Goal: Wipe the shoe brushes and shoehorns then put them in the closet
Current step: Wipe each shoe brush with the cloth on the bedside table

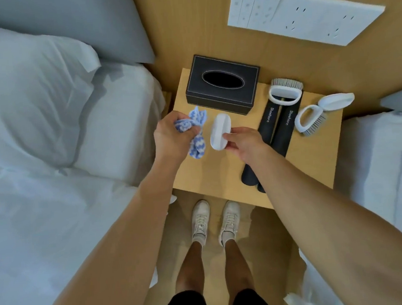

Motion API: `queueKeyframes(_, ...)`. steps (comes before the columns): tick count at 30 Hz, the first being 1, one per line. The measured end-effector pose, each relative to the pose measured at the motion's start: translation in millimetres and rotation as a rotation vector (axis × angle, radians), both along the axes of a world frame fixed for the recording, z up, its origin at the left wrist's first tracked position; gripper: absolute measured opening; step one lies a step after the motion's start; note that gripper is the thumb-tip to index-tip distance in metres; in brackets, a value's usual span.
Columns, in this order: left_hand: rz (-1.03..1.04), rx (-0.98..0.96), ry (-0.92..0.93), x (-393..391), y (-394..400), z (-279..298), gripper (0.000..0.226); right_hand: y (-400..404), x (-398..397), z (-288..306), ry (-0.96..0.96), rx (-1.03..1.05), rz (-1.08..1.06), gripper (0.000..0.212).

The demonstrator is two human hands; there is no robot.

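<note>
Left hand (169,135) fingers bunch the cloth (194,131); right hand (244,144) fingers pinch a white brush (220,131); tissue box (222,85) seemingly empty.

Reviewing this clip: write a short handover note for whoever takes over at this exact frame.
Left hand grips the crumpled blue-and-white striped cloth. Right hand holds a white oval shoe brush above the wooden bedside table.
On the table: two black shoehorns, a white loop-handled brush lying across their far ends, two more white brushes to the right.
Done: cannot tell what is wiped. Left: wiping, then everything to the closet.
</note>
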State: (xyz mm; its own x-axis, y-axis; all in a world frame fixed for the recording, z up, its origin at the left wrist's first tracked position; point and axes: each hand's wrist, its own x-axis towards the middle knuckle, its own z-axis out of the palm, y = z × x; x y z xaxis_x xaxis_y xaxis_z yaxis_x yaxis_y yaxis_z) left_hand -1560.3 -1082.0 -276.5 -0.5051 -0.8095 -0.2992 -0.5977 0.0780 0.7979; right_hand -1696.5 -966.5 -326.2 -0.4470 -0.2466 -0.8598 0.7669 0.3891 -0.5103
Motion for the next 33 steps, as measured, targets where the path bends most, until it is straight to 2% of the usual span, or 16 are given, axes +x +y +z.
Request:
queueKeyframes(9, -0.005, 0.058, 0.005, 3.8, 1.8, -38.2, 0.019, -11.9, -17.5, -45.3, 0.086, 0.151, 0.041, 0.043)
queueKeyframes(21, -0.045, 0.040, 0.075, -30.3, -5.5, -46.3, 0.020, -19.4, -36.6, -77.0, 0.297, 0.340, 0.263, 0.044)
queueKeyframes(24, -0.069, 0.055, 0.096, -38.9, -5.2, -48.0, 0.018, -16.2, -39.4, -76.7, 0.312, 0.361, 0.270, 0.051)
queueKeyframes(26, -0.063, 0.074, 0.116, -42.1, -3.3, -46.6, 0.019, -11.3, -45.2, -70.7, 0.327, 0.361, 0.273, 0.046)
queueKeyframes(28, -0.057, 0.085, 0.133, -44.5, -0.6, -44.2, 0.021, -0.4, -54.7, -60.1, 0.399, 0.362, 0.255, 0.028)
queueKeyframes(30, -0.065, 0.078, 0.128, -47.7, 3.9, -41.9, 0.020, 19.3, -67.5, -47.3, 0.566, 0.391, 0.271, 0.014)
queueKeyframes(33, -0.049, 0.082, 0.142, -56.5, 12.4, -40.0, 0.020, 59.3, -94.7, -32.1, 0.857, 0.569, 0.312, 0.011)
